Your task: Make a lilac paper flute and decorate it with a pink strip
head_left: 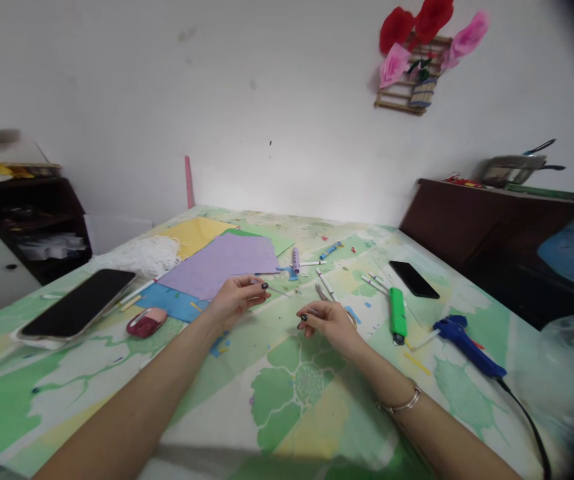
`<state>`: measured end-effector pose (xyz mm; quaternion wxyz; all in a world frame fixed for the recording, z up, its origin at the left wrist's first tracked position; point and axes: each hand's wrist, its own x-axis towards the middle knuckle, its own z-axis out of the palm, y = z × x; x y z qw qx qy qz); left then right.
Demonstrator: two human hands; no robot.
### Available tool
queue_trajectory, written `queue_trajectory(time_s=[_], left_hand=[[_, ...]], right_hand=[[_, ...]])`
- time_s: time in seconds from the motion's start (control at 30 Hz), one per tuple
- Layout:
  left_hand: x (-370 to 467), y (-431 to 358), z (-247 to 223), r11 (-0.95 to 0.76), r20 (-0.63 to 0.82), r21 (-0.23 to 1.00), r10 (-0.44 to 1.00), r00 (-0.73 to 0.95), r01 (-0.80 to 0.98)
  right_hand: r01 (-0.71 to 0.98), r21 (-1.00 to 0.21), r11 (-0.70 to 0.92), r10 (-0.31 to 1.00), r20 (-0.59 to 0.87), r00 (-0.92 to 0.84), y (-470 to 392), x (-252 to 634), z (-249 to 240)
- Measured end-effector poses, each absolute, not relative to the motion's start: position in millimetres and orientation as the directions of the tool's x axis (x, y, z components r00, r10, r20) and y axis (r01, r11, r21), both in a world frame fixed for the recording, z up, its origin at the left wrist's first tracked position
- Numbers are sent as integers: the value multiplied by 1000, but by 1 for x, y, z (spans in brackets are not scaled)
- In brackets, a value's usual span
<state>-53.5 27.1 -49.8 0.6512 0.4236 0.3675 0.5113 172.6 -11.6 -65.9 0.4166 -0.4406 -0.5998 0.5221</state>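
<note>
My left hand (241, 297) is above the middle of the table, its thumb and fingers pinched on a thin pale stick (277, 291) that points to the right. To its right, my right hand (327, 323) has its fingertips pressed together; whatever they hold, if anything, is too small to make out. Scissors (323, 292), partly hidden, lie just behind my right hand. A purple sheet (227, 260) and a blue sheet (177, 303) lie behind and left of my left hand. White sticks (325, 284) rest beyond my right hand.
On the right are a green cutter (397, 313), a blue glue gun (469, 347) with its cable, and a black phone (414, 279). At left lie a larger phone (79, 303), a pink-and-red mouse (147, 322) and white shredded strands (141, 257). Dark cabinets stand on both sides.
</note>
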Motion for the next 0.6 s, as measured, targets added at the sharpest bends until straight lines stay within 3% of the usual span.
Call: queue_trajectory(time_s=[0.6], left_hand=[[-56, 27, -45, 159, -117, 894, 985, 125, -418]], right_hand=[[-34, -999, -9, 982, -2, -187, -10, 180, -66]])
